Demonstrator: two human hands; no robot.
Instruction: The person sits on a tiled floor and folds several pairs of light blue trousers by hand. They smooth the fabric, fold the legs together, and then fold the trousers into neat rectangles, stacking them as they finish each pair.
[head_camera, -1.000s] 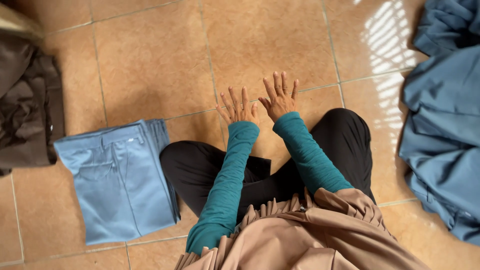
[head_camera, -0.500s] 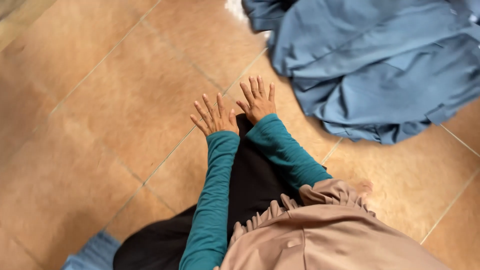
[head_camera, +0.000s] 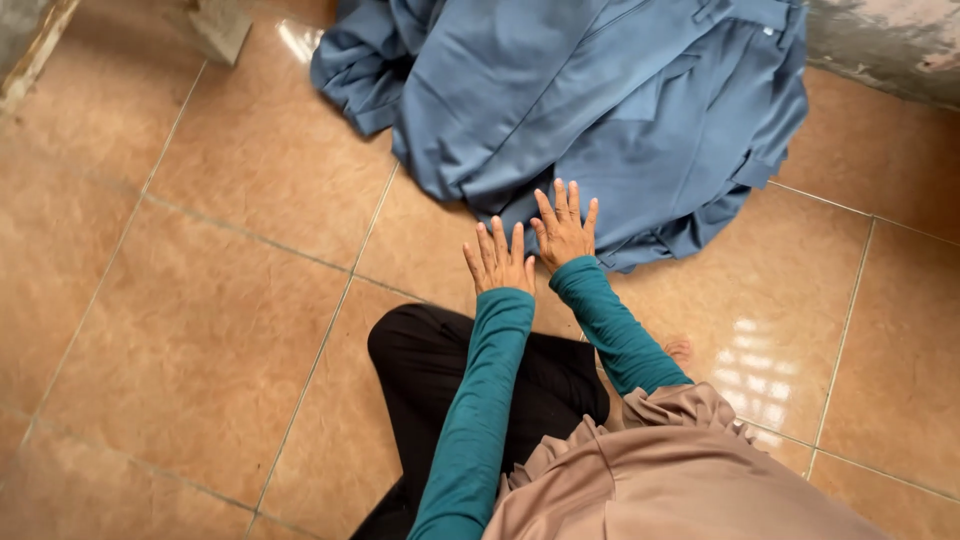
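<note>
Two hands, left hand (head_camera: 500, 262) and right hand (head_camera: 565, 230), fingers spread flat, holding nothing, the right over the near edge of the heaped blue garments (head_camera: 600, 110) lying just ahead; bare tiled floor (head_camera: 200, 330) open leftward.

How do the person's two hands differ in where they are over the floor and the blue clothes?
The right hand reaches farther forward, its fingers over the edge of the pile of blue garments; the left hand sits nearer the body, over the bare tan floor tiles just short of the pile. The right hand also shows higher in the view than the left. Both are open, fingers spread, backs up, holding nothing, with teal sleeves.
</note>
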